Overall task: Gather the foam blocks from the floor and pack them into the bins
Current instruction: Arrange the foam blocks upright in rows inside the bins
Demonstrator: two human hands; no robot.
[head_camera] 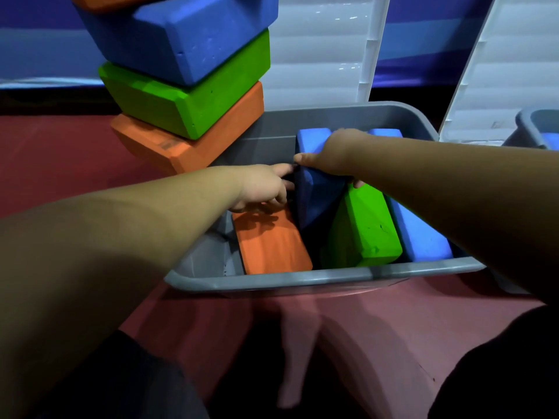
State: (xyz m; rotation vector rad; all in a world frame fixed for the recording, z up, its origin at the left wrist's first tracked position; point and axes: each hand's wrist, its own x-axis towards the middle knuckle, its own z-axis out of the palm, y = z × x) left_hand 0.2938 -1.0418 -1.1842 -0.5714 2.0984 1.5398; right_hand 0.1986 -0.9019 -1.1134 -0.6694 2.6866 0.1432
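Observation:
A grey bin (pixel 272 279) stands on the red floor in front of me. Inside it stand an orange foam block (pixel 272 243), a dark blue block (pixel 314 195), a green block (pixel 366 228) and a lighter blue block (pixel 420 234) against the right wall. My right hand (pixel 332 155) grips the top of the dark blue block, thumb on its left face. My left hand (pixel 263 186) reaches into the bin beside that block, fingers curled just above the orange block; whether they touch either block is unclear.
A leaning stack of foam blocks rises left of the bin: orange (pixel 187 140), green (pixel 187 98), blue (pixel 181 37). The bin's white lid (pixel 323 55) stands open behind it. A second grey bin (pixel 532 125) with its own white lid (pixel 508 71) sits at far right.

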